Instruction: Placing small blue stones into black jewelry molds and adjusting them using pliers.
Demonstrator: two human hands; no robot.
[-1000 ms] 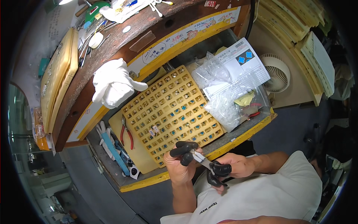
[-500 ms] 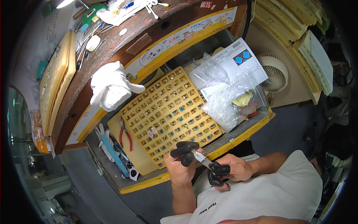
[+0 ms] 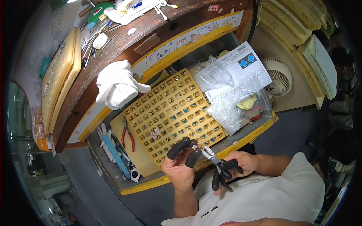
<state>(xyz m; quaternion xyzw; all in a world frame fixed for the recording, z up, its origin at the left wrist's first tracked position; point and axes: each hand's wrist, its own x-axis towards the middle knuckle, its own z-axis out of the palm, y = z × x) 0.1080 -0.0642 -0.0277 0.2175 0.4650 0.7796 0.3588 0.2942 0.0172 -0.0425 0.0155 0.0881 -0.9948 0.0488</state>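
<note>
My left hand [image 3: 180, 165] is raised at the front edge of the drawer, black covers on its fingertips. Thumb and finger pinch a small metallic jewellery piece [image 3: 194, 147], too small to tell its exact kind. Beside it, my right hand [image 3: 244, 162], also in black finger covers, grips pliers [image 3: 210, 154] with dark handles spread and silver jaws parted. The jaw tips reach up to the piece; whether they touch it I cannot tell. Behind my hands lies a yellow tray [image 3: 168, 112] with rows of square pockets, several holding small pieces with blue flower-shaped tops.
Red-handled pliers [image 3: 128, 136] lie left of the tray. A white cloth bundle [image 3: 117, 84] hangs at the bench edge. Clear bags of white pellets [image 3: 226, 116] and a printed sheet [image 3: 254, 73] fill the drawer's right. A white fan [image 3: 278, 77] stands beyond.
The pliers in my right hand have opened, their handles spreading and jaws parting. My left hand has shifted slightly left, still pinching the small piece. The view has moved a little.
</note>
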